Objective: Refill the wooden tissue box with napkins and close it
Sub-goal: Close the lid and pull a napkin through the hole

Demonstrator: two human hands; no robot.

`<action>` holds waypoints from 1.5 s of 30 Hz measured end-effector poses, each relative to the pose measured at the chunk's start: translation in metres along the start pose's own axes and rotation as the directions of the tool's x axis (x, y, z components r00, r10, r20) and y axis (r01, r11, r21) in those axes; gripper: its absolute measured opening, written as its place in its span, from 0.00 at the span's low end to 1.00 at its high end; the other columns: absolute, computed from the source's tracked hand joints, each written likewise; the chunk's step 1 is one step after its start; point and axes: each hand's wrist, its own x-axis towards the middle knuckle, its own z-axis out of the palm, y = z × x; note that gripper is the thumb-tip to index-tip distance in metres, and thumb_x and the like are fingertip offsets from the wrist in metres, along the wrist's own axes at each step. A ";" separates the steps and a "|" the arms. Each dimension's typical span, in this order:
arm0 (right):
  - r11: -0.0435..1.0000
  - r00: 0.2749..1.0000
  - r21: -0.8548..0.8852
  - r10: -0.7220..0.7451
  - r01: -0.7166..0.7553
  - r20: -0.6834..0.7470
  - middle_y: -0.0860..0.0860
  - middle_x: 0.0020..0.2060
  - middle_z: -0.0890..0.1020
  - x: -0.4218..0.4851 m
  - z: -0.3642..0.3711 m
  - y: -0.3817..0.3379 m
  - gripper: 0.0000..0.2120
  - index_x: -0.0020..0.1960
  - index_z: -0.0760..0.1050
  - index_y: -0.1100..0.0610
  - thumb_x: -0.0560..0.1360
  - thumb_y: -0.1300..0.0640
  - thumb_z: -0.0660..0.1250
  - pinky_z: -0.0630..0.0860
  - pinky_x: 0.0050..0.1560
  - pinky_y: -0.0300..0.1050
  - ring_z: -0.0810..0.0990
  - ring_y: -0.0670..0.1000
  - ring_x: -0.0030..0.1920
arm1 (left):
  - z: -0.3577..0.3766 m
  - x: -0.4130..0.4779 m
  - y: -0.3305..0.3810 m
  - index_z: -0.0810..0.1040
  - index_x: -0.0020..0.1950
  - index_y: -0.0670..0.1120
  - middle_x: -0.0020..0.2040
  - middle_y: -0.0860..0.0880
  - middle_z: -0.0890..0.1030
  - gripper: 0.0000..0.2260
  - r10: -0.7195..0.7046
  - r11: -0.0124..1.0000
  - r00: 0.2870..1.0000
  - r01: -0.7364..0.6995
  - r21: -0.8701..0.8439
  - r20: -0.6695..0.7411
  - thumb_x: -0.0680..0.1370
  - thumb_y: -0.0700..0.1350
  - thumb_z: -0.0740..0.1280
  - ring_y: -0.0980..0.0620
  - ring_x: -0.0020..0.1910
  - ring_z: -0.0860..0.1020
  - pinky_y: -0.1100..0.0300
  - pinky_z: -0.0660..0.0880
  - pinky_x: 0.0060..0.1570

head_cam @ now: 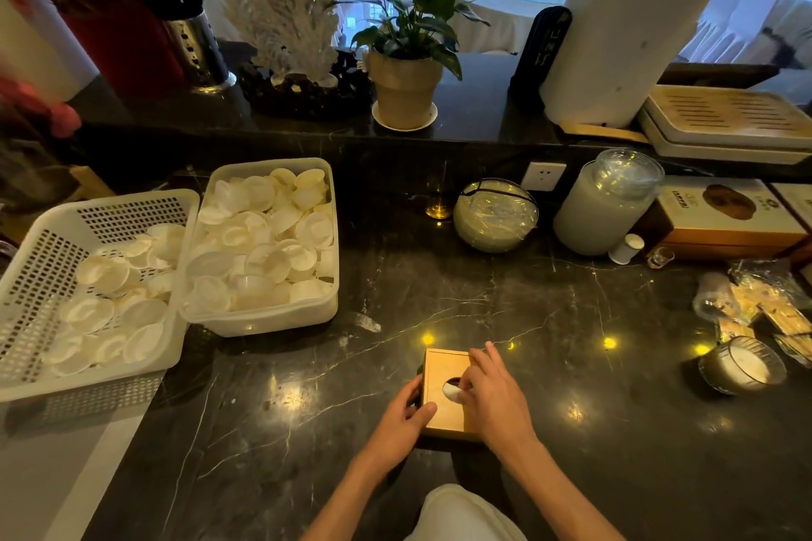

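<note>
A small wooden tissue box [441, 367] lies on the dark marble counter near its front edge, lid on, with an oval opening in the top. A bit of white napkin [451, 390] shows in that opening. My left hand [406, 419] grips the box's left side, thumb resting on the lid. My right hand [494, 398] lies over the right half of the lid, fingertips pinching the white napkin at the opening.
Left of the box stand a white slotted basket [39, 277] and a clear tub [263, 321], both holding white round lids. Behind are a glass bowl [495, 215], a jar [608, 204], a potted plant [406, 88]; a glass candle holder [740, 365] sits right.
</note>
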 end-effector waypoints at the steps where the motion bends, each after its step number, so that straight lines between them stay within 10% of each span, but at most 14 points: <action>1: 0.999 1.000 0.040 0.009 -0.009 0.001 0.49 0.75 0.66 0.000 -0.002 0.003 0.04 0.50 0.79 0.50 0.77 0.51 0.69 0.61 0.74 0.50 0.49 0.52 0.79 | 0.000 -0.001 0.002 0.61 0.76 0.60 0.76 0.50 0.66 0.27 -0.001 1.000 1.000 0.001 0.006 0.003 0.79 0.51 0.67 0.48 0.73 0.68 0.43 0.70 0.70; 8: 0.931 0.998 0.361 -0.059 0.049 0.016 0.44 0.74 0.65 -0.015 -0.009 0.034 0.05 0.45 0.77 0.46 0.76 0.55 0.70 0.56 0.76 0.51 0.46 0.44 0.78 | 0.007 -0.013 0.021 0.51 0.78 0.59 0.79 0.53 0.57 0.30 0.131 0.958 0.990 -0.112 0.264 -0.056 0.81 0.45 0.63 0.48 0.78 0.58 0.44 0.61 0.75; 13: 0.925 0.987 0.360 -0.072 0.119 -0.141 0.44 0.68 0.72 -0.024 0.008 0.040 0.04 0.45 0.79 0.47 0.75 0.56 0.71 0.64 0.71 0.43 0.55 0.42 0.76 | 0.012 -0.010 0.035 0.67 0.70 0.58 0.80 0.54 0.51 0.19 0.403 0.710 0.915 -0.311 0.632 -0.002 0.81 0.44 0.63 0.53 0.78 0.51 0.51 0.61 0.73; 20: 0.919 0.986 0.386 -0.024 0.086 -0.164 0.46 0.69 0.72 -0.025 0.016 0.042 0.04 0.46 0.80 0.49 0.75 0.57 0.72 0.61 0.65 0.27 0.59 0.41 0.74 | 0.018 0.006 0.053 0.79 0.53 0.51 0.79 0.52 0.55 0.04 0.345 0.781 0.938 -0.260 0.568 -0.043 0.79 0.47 0.66 0.50 0.78 0.51 0.48 0.58 0.73; 29: 0.801 0.978 0.593 0.179 -0.083 -0.105 0.43 0.72 0.65 -0.011 0.005 0.036 0.04 0.46 0.80 0.46 0.77 0.55 0.68 0.51 0.75 0.55 0.47 0.42 0.76 | 0.020 0.016 0.070 0.76 0.44 0.53 0.77 0.52 0.60 0.04 0.308 0.803 0.952 -0.258 0.538 -0.003 0.77 0.45 0.68 0.51 0.78 0.51 0.44 0.55 0.75; 40: 0.837 0.994 0.539 0.046 -0.093 0.099 0.42 0.78 0.51 0.004 -0.002 0.050 0.05 0.43 0.83 0.47 0.74 0.47 0.71 0.39 0.74 0.60 0.30 0.44 0.75 | 0.021 0.020 0.067 0.81 0.50 0.53 0.81 0.55 0.49 0.12 0.236 0.804 0.968 -0.246 0.541 0.090 0.78 0.59 0.63 0.50 0.79 0.43 0.38 0.49 0.75; 45: 0.818 0.989 0.563 0.041 -0.116 0.144 0.43 0.79 0.51 0.011 -0.008 0.048 0.04 0.43 0.83 0.48 0.75 0.50 0.71 0.39 0.74 0.59 0.31 0.43 0.75 | 0.013 0.018 0.062 0.82 0.50 0.47 0.80 0.54 0.51 0.08 0.239 0.828 0.965 -0.263 0.495 0.112 0.79 0.50 0.66 0.50 0.79 0.47 0.43 0.51 0.76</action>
